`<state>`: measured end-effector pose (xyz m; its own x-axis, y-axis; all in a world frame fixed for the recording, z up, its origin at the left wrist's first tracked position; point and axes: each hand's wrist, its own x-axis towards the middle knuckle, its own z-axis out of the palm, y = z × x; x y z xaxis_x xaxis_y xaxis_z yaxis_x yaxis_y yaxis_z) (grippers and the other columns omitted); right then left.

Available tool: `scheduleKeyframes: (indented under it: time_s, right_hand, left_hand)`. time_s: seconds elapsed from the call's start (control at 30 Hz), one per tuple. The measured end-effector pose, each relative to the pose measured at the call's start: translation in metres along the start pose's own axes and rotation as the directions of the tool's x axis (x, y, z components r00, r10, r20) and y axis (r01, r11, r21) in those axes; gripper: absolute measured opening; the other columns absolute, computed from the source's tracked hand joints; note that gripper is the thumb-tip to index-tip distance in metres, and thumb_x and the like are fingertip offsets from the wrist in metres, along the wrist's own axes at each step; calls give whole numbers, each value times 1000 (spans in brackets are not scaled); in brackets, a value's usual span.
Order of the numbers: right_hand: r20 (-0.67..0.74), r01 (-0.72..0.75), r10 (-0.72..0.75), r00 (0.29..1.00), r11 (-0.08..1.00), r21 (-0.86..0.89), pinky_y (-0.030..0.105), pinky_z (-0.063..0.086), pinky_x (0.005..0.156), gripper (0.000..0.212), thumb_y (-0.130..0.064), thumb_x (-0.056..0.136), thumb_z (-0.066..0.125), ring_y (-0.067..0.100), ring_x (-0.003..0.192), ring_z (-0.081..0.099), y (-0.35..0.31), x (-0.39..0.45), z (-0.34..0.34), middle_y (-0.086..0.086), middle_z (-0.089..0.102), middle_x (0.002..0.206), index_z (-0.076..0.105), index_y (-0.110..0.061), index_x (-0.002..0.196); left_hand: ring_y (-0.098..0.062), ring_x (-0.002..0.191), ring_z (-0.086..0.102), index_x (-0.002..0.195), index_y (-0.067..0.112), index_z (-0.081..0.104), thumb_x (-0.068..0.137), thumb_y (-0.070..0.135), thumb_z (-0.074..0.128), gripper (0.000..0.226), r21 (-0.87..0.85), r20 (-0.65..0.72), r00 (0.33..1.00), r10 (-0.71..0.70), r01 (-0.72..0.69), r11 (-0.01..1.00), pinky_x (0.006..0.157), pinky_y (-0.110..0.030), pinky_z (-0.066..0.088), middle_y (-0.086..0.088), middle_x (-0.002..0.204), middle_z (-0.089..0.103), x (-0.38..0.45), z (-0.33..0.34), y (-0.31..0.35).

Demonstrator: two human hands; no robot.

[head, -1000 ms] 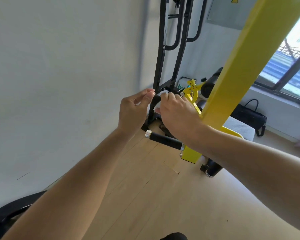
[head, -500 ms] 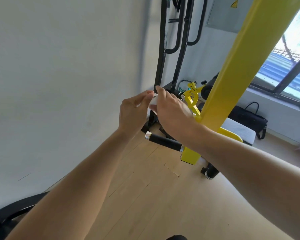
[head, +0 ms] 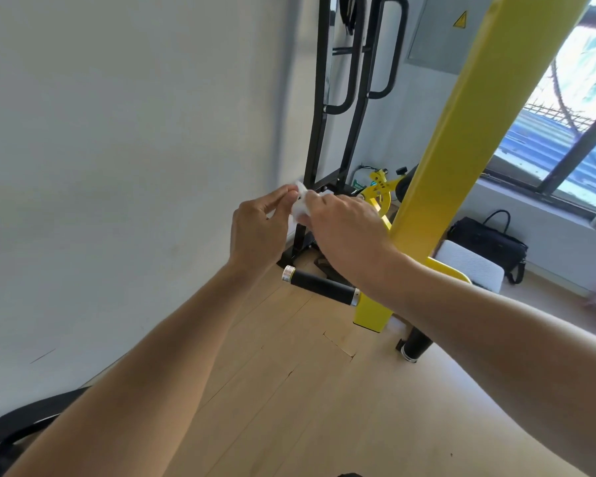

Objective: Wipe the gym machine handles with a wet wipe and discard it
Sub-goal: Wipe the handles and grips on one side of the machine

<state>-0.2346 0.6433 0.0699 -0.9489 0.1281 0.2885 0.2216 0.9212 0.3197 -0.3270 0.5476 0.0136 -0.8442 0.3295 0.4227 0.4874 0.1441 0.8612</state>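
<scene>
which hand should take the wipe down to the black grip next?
Right, probably. Both hands pinch the wet wipe, but the right hand hangs almost directly above the black handle grip; the left hand sits farther toward the wall.

Likely small gym room: yellow machine frame, black rack, wood floor.

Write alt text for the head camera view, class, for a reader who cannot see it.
Two bare hands, left hand and right hand, hold a white wet wipe between them in the air, above a black machine handle that juts from a yellow frame. A pale wall is at left; a black bag sits under a window.
</scene>
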Motion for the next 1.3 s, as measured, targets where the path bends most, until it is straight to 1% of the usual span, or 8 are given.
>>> scheduleKeyframes:
  time_s: [0.1, 0.3, 0.6, 0.83, 0.97, 1.07, 1.17, 1.3]
  right_hand:
    - [10, -68, 68, 998, 997, -38, 37, 48, 78, 27, -32, 104, 44, 23, 90, 66, -5, 8, 5, 6, 68, 102, 55, -10, 116]
    - [221, -79, 194, 956, 893, -443, 48, 37, 98, 33, -38, 100, 39, 30, 99, 59, 15, -21, -10, 12, 64, 103, 52, -10, 112]
    - [91, -14, 20, 996, 998, -58, 46, 36, 102, 41, -45, 105, 32, 27, 99, 60, 0, 13, 7, 10, 66, 108, 48, -10, 117]
    - [233, 49, 71, 970, 880, -472, 55, 26, 111, 42, -40, 102, 34, 38, 114, 55, 25, -24, -6, 20, 63, 116, 50, -6, 121]
    - [119, 77, -36, 992, 928, -364, 51, 32, 107, 40, -35, 103, 34, 34, 111, 56, 25, -26, -12, 13, 66, 113, 59, -7, 116]
    - [-117, 73, -64, 991, 994, 79, 36, 48, 77, 36, -40, 101, 45, 21, 84, 60, 13, -42, -13, 3, 68, 94, 68, -12, 100]
    - [120, -182, 139, 983, 645, 742, 19, 44, 50, 32, -42, 98, 54, 3, 54, 51, -7, -61, -2, -10, 60, 68, 61, -27, 71]
    - [450, -465, 266, 853, -7, 885, 30, 57, 62, 6, -26, 97, 63, 13, 63, 66, -25, -73, 45, 0, 73, 75, 68, -22, 99]
  left_hand:
    - [-16, 88, 72, 117, 21, 75, 99, 32, 56, 28, -14, 12, 1000, -26, 26, 1000, 81, -30, 56, 9, 100, 78, 0, -2, 0]
    - [-1, 76, 66, 119, 18, 74, 98, 35, 60, 30, 13, 7, 999, -37, 37, 999, 65, 2, 40, 3, 108, 77, 3, -1, 3]
    - [-1, 83, 67, 115, 20, 75, 100, 31, 56, 26, -5, 62, 998, -1, 1, 1000, 72, -9, 48, 2, 101, 79, 4, -6, -2]
    - [-9, 108, 67, 117, 20, 75, 97, 36, 61, 29, -16, 21, 999, -50, 50, 999, 89, -9, 48, 6, 112, 76, 3, -5, 4]
    - [-9, 106, 66, 119, 20, 74, 98, 35, 60, 30, -55, 18, 997, -76, 77, 995, 91, -20, 49, 4, 110, 77, -1, -7, 8]
    - [13, 96, 65, 119, 21, 74, 98, 33, 61, 27, -201, 89, 979, -181, 195, 960, 81, -11, 52, 12, 105, 76, -6, -13, 6]
    - [-3, 94, 69, 107, 33, 74, 97, 34, 58, 19, -194, 170, 922, -347, 377, 906, 79, -17, 56, 6, 98, 75, -29, -15, -19]
    - [-18, 77, 69, 87, 17, 73, 92, 64, 48, 54, -206, 272, 836, -477, 535, 819, 74, -32, 52, -5, 80, 74, -73, -14, -54]
